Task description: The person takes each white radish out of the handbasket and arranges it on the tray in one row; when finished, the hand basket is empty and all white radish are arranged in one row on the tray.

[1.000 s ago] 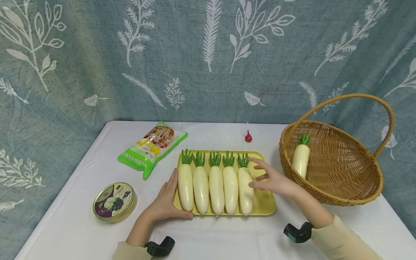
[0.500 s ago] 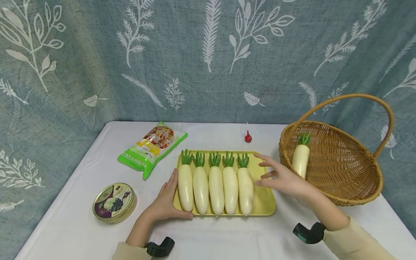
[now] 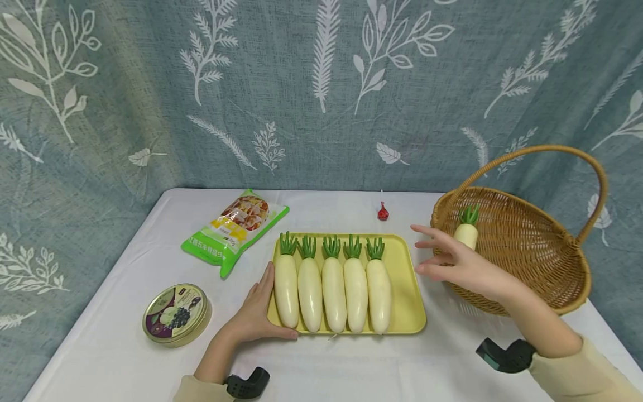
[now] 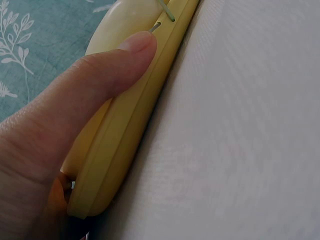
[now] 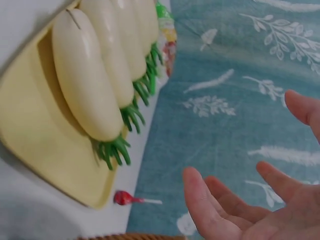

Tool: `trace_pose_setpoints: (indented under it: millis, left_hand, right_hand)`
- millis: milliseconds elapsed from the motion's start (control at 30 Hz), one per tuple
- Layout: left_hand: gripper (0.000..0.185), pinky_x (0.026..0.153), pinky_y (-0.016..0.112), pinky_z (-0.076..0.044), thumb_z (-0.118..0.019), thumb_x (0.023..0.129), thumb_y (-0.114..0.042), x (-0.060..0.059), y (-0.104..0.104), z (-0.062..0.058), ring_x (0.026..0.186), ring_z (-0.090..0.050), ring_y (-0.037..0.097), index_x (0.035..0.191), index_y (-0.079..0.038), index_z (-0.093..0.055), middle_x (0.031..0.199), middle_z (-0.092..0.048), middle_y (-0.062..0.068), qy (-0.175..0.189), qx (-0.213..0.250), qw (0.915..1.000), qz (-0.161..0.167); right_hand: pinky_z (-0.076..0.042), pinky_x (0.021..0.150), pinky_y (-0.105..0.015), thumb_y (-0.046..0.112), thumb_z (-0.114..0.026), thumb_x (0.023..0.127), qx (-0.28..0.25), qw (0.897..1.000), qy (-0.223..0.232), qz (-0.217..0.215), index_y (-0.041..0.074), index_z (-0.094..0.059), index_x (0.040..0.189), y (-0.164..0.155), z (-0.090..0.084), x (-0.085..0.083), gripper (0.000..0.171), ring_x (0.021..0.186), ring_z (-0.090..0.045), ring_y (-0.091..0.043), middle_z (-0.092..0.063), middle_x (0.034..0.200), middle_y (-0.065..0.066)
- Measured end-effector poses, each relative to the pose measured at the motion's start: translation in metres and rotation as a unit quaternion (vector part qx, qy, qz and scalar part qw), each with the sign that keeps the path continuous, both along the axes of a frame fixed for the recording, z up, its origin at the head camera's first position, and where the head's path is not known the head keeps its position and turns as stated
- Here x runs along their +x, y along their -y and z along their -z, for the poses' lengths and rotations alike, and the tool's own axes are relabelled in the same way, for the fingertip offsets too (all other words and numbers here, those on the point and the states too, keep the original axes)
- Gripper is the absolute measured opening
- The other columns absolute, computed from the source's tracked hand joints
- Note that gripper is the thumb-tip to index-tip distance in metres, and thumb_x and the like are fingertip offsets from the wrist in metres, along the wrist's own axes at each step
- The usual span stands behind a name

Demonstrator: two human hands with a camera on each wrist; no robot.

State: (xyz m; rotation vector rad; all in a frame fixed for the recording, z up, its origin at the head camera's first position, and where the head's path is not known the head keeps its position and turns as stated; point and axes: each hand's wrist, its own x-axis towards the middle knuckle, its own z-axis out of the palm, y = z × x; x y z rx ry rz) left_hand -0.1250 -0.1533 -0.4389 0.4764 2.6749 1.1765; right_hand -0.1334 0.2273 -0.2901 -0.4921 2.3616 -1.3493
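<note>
Head view, centre of the frame: your right hand point(image 3: 454, 262) has left the row of white radishes point(image 3: 332, 283) on the yellow tray point(image 3: 408, 290) and now hovers, fingers spread and holding nothing, just in front of the wicker basket point(image 3: 532, 262) at the right. A second ago those fingers were touching the rightmost radish; since then the hand has swung right, towards the single radish point(image 3: 467, 230) lying against the basket's inner wall. That reads as the fifth radish being set down and the last one coming up.

Your left hand point(image 3: 257, 312) has not moved: it rests against the tray's lower left corner, fingers straight along the rim and thumb along the near edge.

Left wrist view gives what the head view cannot, namely the thumb point(image 4: 107, 70) pressed flat along the tray rim point(image 4: 130, 130), with the counter point(image 4: 240, 125) beside it. Whether the other fingers reach under the tray is hidden, so I cannot tell.

Right wrist view confirms the open, empty palm point(image 5: 255, 200), and shows the radish leaves point(image 5: 114, 150) pointing towards the red lollipop point(image 5: 125, 198) at the lower middle.
</note>
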Motion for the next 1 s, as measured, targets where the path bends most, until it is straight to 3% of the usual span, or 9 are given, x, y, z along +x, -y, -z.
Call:
trace_pose_setpoints:
  millis: [200,533,800,1000]
  left_hand:
    - [0.142,0.109,0.050,-0.001,-0.084,0.051,-0.050,0.000,0.000,0.000,0.138,-0.001,0.031,0.144,0.001,0.010,0.151,0.005,0.019,-0.008,-0.001,1.0000,-0.001]
    - [0.142,0.109,0.051,-0.001,-0.085,0.051,-0.050,0.000,0.000,0.001,0.138,0.000,0.031,0.144,0.001,0.010,0.151,0.005,0.019,-0.008,0.005,1.0000,0.000]
    - [0.142,0.109,0.052,0.000,-0.085,0.053,-0.049,-0.001,-0.001,0.001,0.137,0.001,0.033,0.143,0.001,0.012,0.150,0.007,0.020,0.002,0.005,1.0000,0.002]
    - [0.141,0.109,0.052,0.000,-0.085,0.052,-0.048,-0.001,0.000,0.001,0.137,0.001,0.033,0.143,0.002,0.012,0.150,0.007,0.020,0.000,0.006,1.0000,0.002]
  right_hand:
    - [-0.048,0.085,-0.044,0.024,-0.060,0.090,0.009,1.000,0.006,0.019,0.024,-0.017,0.147,-0.012,-0.012,0.002,0.071,0.117,-0.044,-0.039,-0.031,0.140,-0.020]
    - [-0.051,0.076,-0.038,0.018,-0.056,0.092,0.017,1.000,-0.013,0.009,0.016,-0.015,0.147,-0.036,-0.029,-0.001,0.068,0.111,-0.050,-0.040,-0.031,0.139,-0.025]
    - [-0.052,0.080,-0.037,0.016,-0.052,0.094,0.047,0.999,-0.017,0.015,0.021,-0.013,0.148,-0.062,-0.043,-0.009,0.066,0.114,-0.046,-0.042,-0.030,0.139,-0.026]
    - [-0.052,0.080,-0.041,0.017,-0.049,0.096,0.060,0.998,0.001,0.028,0.018,-0.008,0.148,-0.080,-0.048,-0.020,0.066,0.113,-0.047,-0.041,-0.027,0.139,-0.028]
